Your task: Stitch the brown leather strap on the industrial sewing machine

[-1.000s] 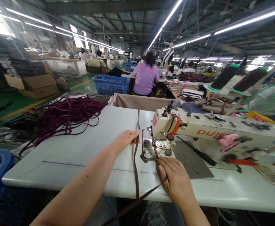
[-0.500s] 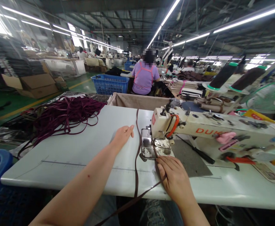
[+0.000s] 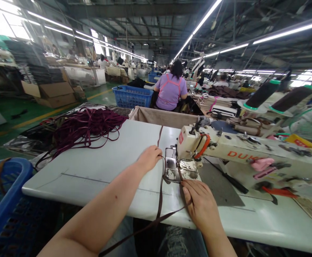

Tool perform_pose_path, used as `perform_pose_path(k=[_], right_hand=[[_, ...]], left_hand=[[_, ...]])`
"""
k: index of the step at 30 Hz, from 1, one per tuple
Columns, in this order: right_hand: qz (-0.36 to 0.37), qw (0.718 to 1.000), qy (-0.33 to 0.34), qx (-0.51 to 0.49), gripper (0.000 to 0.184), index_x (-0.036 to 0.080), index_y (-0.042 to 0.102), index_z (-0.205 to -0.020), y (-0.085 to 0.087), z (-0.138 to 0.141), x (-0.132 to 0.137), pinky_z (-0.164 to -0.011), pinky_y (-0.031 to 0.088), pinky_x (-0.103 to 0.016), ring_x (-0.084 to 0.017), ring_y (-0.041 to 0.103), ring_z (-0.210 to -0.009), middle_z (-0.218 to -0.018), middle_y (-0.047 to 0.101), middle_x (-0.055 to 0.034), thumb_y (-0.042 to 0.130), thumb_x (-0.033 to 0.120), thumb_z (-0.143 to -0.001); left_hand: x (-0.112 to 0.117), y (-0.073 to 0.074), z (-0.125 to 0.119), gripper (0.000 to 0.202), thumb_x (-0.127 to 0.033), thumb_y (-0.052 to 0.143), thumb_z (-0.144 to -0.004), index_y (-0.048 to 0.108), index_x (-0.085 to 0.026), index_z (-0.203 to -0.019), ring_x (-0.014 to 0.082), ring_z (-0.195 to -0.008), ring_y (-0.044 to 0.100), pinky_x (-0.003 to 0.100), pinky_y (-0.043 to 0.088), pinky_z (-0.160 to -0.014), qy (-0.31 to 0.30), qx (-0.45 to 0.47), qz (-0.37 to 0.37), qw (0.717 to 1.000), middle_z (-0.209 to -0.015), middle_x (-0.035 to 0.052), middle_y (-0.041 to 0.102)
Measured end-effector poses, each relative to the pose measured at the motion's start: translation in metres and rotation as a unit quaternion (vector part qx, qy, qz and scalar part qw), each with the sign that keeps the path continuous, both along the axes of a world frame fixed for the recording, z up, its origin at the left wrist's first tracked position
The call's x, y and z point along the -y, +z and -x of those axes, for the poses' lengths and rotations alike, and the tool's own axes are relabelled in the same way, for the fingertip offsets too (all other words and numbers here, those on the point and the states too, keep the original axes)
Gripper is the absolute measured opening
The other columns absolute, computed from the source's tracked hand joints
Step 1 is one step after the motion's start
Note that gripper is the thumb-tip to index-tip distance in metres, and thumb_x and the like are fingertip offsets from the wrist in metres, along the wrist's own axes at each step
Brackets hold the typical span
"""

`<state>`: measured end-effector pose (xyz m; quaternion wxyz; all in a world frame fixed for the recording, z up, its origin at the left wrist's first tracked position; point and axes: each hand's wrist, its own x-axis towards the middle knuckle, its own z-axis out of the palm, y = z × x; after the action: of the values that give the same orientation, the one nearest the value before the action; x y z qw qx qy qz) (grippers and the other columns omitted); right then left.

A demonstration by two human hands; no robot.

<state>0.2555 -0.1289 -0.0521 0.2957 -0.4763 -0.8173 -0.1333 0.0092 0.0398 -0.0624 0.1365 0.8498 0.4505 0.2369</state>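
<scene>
Head camera view, looking down over a pale grey sewing table (image 3: 91, 171) that fills the middle of the frame. Left hand (image 3: 151, 157), at centre, is curled over a brown strap (image 3: 160, 192) and seems to pinch it between thumb and fingers, though the exact contact is hidden by the knuckles. From that hand the strap runs up toward the table's far edge and down to the near edge, where it loops and comes back up to the right hand (image 3: 200, 201). Right hand lies flat and unclenched, palm down, fingertips pressing the strap onto the table just below the metal needle plate (image 3: 175, 170) of a cream sewing machine (image 3: 241, 151), whose body stretches toward the right edge of the frame. Left of centre, a tangled heap of maroon straps (image 3: 83, 125) rests at the table's far left corner, well apart from both hands. A blue plastic basket (image 3: 3, 200) sits in the lower left corner of the frame, beside the table. Above centre, a person in a purple top (image 3: 171, 93) sits with their back turned, next to a blue crate (image 3: 130, 96). Two dark thread cones (image 3: 276, 94) stand at the upper right, with a fan (image 3: 309, 123) near the right edge.
</scene>
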Motion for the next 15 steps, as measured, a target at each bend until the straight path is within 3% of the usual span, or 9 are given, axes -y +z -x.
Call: perform_pose_path(k=[6,12,15], right_hand=[[-0.02,1.0,0.0,0.002,0.03,0.019,0.073,-0.113,0.002,0.001,0.0,-0.102,0.048,-0.04,-0.021,0.072,-0.103,-0.114,0.077,-0.0068,0.045,0.028,-0.111],[-0.031,0.999,0.009,-0.01,0.031,0.019,0.073,-0.112,0.001,0.0,0.001,-0.103,0.047,-0.041,-0.021,0.072,-0.102,-0.112,0.078,-0.0065,0.044,0.028,-0.111],[-0.029,0.999,0.01,-0.016,0.03,0.019,0.074,-0.112,-0.002,-0.001,0.001,-0.103,0.048,-0.041,-0.021,0.072,-0.103,-0.112,0.078,-0.006,0.045,0.028,-0.111]], left_hand=[[0.037,0.007,-0.009,0.014,-0.028,0.064,-0.101,0.072,-0.017,-0.098,0.025,-0.101,0.062,0.037,0.049,-0.092,-0.015,-0.021,-0.012,1.0,-0.098,0.0083,0.069],[0.115,0.017,-0.018,0.022,-0.03,0.053,-0.106,0.069,-0.018,-0.096,0.0237,-0.091,0.063,0.038,0.049,-0.084,-0.116,-0.124,-0.104,0.98,-0.093,0.007,0.069],[0.16,0.004,-0.008,0.024,-0.029,0.049,-0.106,0.064,-0.02,-0.089,0.0233,-0.083,0.061,0.039,0.047,-0.077,-0.115,-0.133,-0.133,0.975,-0.084,0.0058,0.066]])
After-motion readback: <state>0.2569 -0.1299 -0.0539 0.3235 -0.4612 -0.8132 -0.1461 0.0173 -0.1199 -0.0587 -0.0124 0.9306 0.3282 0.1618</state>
